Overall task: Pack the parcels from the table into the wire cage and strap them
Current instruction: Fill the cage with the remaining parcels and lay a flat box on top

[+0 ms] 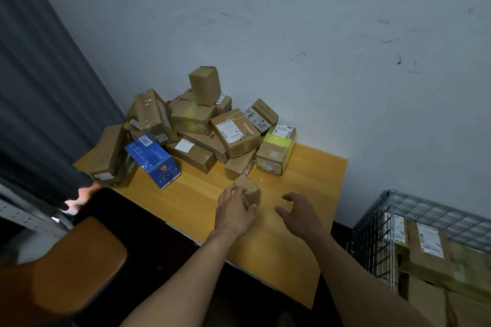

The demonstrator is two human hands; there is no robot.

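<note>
Evidently a pick-up was in hand; the left hand gripped a small cardboard parcel on the wooden table; the right hand hovered just beside it, fingers loose, holding nothing; next, probably a lift and a carry past the right hand to the part-filled wire cage; beyond both hands the parcel heap leaned loosely and might topple.

Your view is dim and soft; the bench catches a faint sheen, a bright patch glares by the curtain, perhaps daylight, and edges bow.
</note>
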